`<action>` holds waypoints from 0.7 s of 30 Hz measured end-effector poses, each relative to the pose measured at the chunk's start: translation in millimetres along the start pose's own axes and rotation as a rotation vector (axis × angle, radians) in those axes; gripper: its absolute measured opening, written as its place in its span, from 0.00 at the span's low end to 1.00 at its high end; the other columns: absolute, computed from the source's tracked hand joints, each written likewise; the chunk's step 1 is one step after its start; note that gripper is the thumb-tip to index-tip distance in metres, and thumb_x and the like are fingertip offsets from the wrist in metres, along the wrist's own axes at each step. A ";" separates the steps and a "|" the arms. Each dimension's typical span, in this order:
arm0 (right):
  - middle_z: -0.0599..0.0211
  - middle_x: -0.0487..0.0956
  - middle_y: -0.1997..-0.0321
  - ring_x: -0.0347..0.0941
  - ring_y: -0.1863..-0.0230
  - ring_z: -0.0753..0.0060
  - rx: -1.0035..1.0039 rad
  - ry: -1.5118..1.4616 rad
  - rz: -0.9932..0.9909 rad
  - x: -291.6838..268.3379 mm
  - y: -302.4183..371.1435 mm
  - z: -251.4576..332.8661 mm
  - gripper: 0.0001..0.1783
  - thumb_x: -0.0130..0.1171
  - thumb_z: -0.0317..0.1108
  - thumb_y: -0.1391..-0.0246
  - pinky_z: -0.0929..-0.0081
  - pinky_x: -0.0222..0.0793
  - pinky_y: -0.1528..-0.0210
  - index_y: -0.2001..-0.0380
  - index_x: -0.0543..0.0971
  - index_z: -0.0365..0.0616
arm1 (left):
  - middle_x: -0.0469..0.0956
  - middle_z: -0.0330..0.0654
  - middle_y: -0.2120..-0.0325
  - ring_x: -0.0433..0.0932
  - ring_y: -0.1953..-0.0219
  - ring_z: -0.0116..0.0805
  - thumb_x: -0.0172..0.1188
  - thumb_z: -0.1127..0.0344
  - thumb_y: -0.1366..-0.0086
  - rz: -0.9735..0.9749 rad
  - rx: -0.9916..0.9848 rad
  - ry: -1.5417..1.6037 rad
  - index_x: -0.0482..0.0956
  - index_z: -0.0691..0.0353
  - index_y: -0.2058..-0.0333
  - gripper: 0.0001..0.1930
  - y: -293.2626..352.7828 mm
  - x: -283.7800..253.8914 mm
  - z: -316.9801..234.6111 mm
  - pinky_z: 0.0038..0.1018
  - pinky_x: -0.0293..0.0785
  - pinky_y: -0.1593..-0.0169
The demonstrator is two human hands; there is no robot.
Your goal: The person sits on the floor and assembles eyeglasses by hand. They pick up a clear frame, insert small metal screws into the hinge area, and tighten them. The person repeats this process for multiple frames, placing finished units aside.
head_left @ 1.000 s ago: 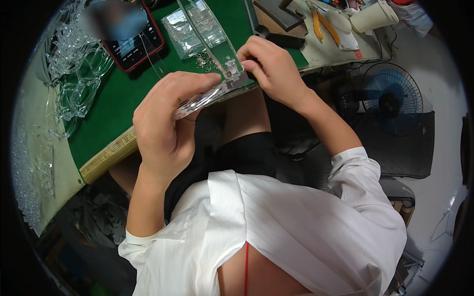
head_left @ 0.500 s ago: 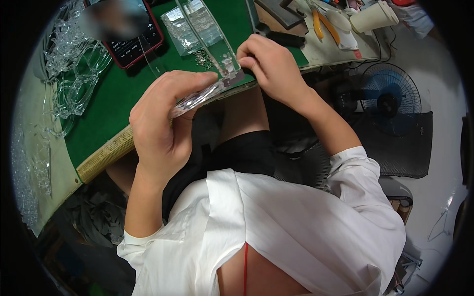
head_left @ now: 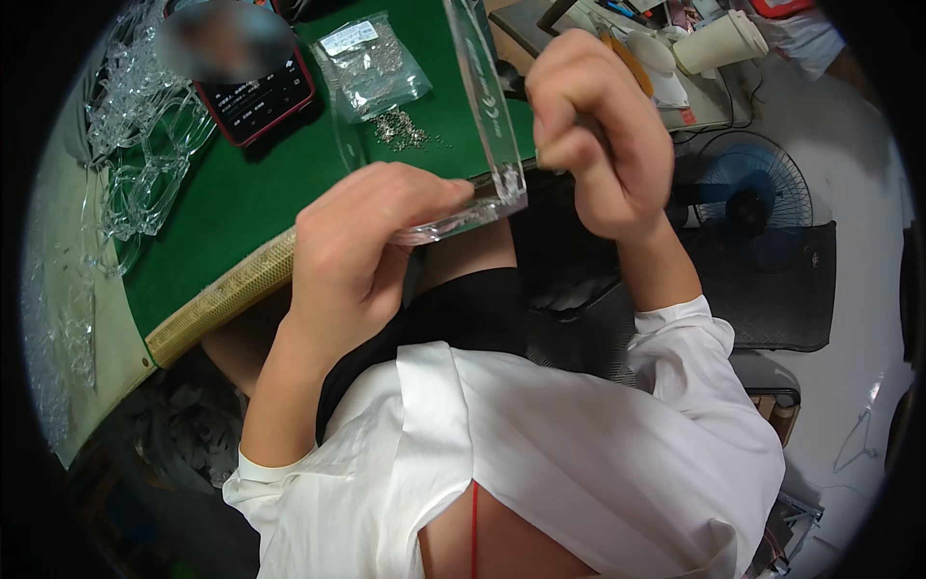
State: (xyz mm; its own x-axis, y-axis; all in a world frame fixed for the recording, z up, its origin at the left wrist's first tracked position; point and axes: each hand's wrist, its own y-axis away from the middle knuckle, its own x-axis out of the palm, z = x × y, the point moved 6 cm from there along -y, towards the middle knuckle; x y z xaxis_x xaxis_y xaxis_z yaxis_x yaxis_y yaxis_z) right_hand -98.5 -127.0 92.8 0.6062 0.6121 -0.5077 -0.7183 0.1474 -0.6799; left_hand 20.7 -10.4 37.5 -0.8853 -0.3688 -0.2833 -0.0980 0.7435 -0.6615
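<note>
My left hand (head_left: 347, 236) is closed on a pair of clear plastic eyeglasses (head_left: 500, 116) at the table's front edge. Thumb and fingers grip the front part, while a long transparent temple arm points away across the green mat. The hinge corner lies to the right of my fingertips. My right hand (head_left: 612, 135), slightly blurred, is raised to the right of that corner, apart from it. Its fingers are curled and pinched; whatever may be between them is hidden. Beyond the glasses, a small heap of tiny metal screws (head_left: 400, 129) lies beside a clear plastic bag (head_left: 371, 72) holding similar pieces.
A pile of clear eyeglass frames (head_left: 145, 183) covers the left side of the green mat (head_left: 193, 241). A phone (head_left: 260, 116) lies at the back left. A pale cup (head_left: 723, 43) and an orange-handled tool (head_left: 629, 66) are at far right. A fan (head_left: 752, 193) stands right of the table.
My right hand has left the hinge corner and moved up and to the right, fingers curled. My left hand has shifted right and slightly nearer with the eyeglasses, uncovering more of the screws and bag.
</note>
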 end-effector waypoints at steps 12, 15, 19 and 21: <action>0.66 0.70 0.73 0.67 0.74 0.69 -0.176 0.183 0.111 -0.2 -13.1 24.1 0.12 0.65 0.33 0.58 0.74 0.62 0.73 0.73 0.75 0.39 | 0.79 0.50 0.71 0.81 0.67 0.47 0.60 0.84 0.51 0.098 0.016 0.087 0.77 0.70 0.63 0.14 -2.6 6.0 -2.5 0.32 0.75 0.62; 0.66 0.71 0.73 0.67 0.74 0.69 -0.171 0.180 0.126 -0.4 -14.3 25.9 0.11 0.65 0.33 0.56 0.75 0.62 0.73 0.73 0.75 0.39 | 0.79 0.50 0.71 0.81 0.67 0.47 0.60 0.84 0.51 0.100 0.005 0.093 0.77 0.70 0.63 0.14 -2.0 6.4 -2.3 0.32 0.75 0.62; 0.67 0.72 0.73 0.69 0.74 0.70 -0.178 0.142 0.141 -1.8 -16.3 26.5 0.12 0.66 0.35 0.55 0.76 0.63 0.73 0.73 0.76 0.38 | 0.79 0.50 0.71 0.81 0.68 0.46 0.60 0.84 0.49 0.099 0.006 0.095 0.77 0.70 0.63 0.13 -1.3 6.3 -2.7 0.32 0.76 0.62; 0.67 0.73 0.74 0.69 0.74 0.71 -0.170 0.143 0.136 -3.0 -16.2 26.1 0.13 0.67 0.36 0.55 0.77 0.64 0.72 0.73 0.77 0.38 | 0.80 0.50 0.71 0.81 0.68 0.44 0.59 0.84 0.48 0.100 -0.003 0.115 0.77 0.70 0.62 0.12 -0.4 7.0 -1.3 0.31 0.76 0.63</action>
State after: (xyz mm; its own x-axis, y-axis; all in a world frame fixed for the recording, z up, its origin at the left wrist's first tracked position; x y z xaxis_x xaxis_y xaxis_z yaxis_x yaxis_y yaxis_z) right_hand -97.6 -110.9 119.2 0.5589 0.4994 -0.6620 -0.7362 -0.0687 -0.6733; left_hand 13.9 -12.6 36.6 -0.9370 -0.2266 -0.2659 -0.0080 0.7748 -0.6321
